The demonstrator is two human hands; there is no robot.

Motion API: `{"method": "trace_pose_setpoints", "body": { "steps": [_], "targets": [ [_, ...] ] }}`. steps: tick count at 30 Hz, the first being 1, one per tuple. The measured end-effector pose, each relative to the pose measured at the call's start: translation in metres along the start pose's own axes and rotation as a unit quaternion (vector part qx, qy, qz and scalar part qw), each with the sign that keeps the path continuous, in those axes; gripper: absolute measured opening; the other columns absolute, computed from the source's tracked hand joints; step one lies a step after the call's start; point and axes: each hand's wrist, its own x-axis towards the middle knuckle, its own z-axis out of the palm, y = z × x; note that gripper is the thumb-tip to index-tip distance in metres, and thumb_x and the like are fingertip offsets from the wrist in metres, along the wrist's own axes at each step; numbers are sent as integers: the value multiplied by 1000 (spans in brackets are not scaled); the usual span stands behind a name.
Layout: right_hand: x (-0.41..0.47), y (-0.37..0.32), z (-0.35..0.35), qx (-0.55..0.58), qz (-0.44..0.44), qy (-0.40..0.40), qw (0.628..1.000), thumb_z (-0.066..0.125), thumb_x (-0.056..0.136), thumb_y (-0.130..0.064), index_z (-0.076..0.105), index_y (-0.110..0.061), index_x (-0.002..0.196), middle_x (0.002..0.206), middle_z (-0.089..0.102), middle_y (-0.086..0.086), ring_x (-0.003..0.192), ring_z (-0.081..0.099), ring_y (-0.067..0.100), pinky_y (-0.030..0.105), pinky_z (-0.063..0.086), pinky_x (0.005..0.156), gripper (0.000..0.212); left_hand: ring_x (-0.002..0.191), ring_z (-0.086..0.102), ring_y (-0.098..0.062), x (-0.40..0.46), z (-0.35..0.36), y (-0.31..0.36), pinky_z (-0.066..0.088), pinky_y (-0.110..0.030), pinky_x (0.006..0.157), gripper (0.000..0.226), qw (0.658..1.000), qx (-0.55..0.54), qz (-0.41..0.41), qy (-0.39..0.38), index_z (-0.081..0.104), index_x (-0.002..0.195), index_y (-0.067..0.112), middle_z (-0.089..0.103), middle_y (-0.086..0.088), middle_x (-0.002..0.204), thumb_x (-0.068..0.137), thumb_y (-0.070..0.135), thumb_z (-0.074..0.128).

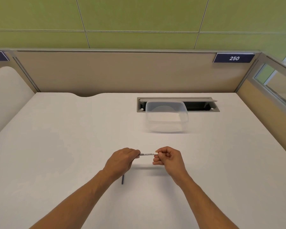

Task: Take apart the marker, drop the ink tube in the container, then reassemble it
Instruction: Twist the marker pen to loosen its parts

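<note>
I hold the marker (148,154) level above the desk (56,146) — my left hand (122,160) pinching one end, my right hand (168,158) the other — with the container (166,118) well beyond.

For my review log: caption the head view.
Both hands, left and right, hold a white whiteboard marker before an empty clear plastic container.

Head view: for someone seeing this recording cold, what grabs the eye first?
Near the front centre, the left hand and right hand grip opposite ends of a white whiteboard marker, held level above the pale desk. Beyond it, right of centre, a clear plastic container sits partly over the desk's cable slot. A thin dark stick lies on the desk under the left wrist.
</note>
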Motion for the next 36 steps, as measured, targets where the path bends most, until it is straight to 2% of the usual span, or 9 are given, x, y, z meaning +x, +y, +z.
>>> {"method": "trace_pose_setpoints", "body": {
  "steps": [6, 8, 13, 17, 22, 25, 28, 34, 36],
  "targets": [
    [-1, 3, 1, -22, -49, 9, 999, 49, 94, 13, 70, -11, 85, 73, 68, 12, 65, 71, 19, 24, 59, 67, 33, 67, 61, -24, -1, 2, -1, 51, -29, 52, 29, 1000, -31, -6, 1, 59, 95, 19, 70, 2, 79, 94, 33, 34],
    [-1, 4, 0, -22, -54, 9, 998, 49, 94, 13, 71, -12, 86, 73, 69, 11, 67, 72, 20, 25, 60, 69, 34, 66, 61, -24, 0, 2, -2, 51, -30, 52, 26, 999, -35, -7, 3, 57, 96, 21, 70, 2, 78, 94, 33, 33],
    [-2, 4, -4, -2, -22, -23, 999, 52, 96, 7, 71, -5, 96, 82, 72, 14, 73, 73, 26, 33, 61, 75, 23, 66, 62, -22, -2, -2, -5, 51, -27, 50, 24, 1000, -23, -1, 7, 58, 94, 21, 70, 4, 79, 92, 31, 36],
    [-3, 0, -1, 27, 1, -21, 999, 57, 97, -6, 69, -3, 103, 85, 71, 14, 70, 69, 22, 35, 61, 70, 14, 66, 62, -22, -2, -1, -5, 50, -25, 50, 29, 1000, -15, -3, 11, 62, 93, 18, 70, 5, 78, 92, 31, 36],
    [-1, -2, -1, -6, 33, 7, 999, 59, 97, -21, 68, -1, 90, 69, 65, 9, 53, 56, 17, 36, 58, 55, 23, 65, 61, -22, 0, -1, -3, 50, -27, 50, 26, 1000, -20, -1, 14, 61, 93, 18, 70, 5, 78, 92, 30, 38],
    [0, -3, -3, -13, 37, -3, 999, 58, 98, -15, 67, 1, 90, 69, 64, 10, 53, 56, 17, 35, 58, 55, 20, 66, 62, -22, 0, 0, -3, 51, -26, 51, 26, 1000, -16, 2, 11, 62, 93, 18, 71, 5, 79, 91, 29, 39],
    [1, -2, -4, -19, 19, -8, 1000, 56, 97, -3, 67, 1, 93, 75, 65, 12, 58, 59, 16, 36, 61, 62, 13, 65, 61, -22, -2, 1, -4, 50, -25, 51, 28, 1000, -15, -1, 11, 63, 92, 17, 71, 5, 79, 91, 30, 38],
    [1, 1, -5, -31, 1, -13, 999, 54, 95, 6, 70, -4, 93, 81, 65, 10, 65, 64, 15, 30, 61, 69, 19, 64, 61, -22, -3, 1, -5, 49, -25, 50, 28, 1000, -13, -2, 14, 63, 92, 18, 70, 5, 78, 91, 30, 38],
    [0, 1, -6, -33, 0, -9, 999, 53, 94, 7, 70, -6, 92, 82, 66, 8, 65, 68, 16, 32, 61, 74, 22, 64, 61, -21, -4, 1, -5, 50, -25, 50, 28, 1000, -16, -4, 14, 63, 92, 17, 70, 5, 78, 91, 29, 37]
  ]
}}
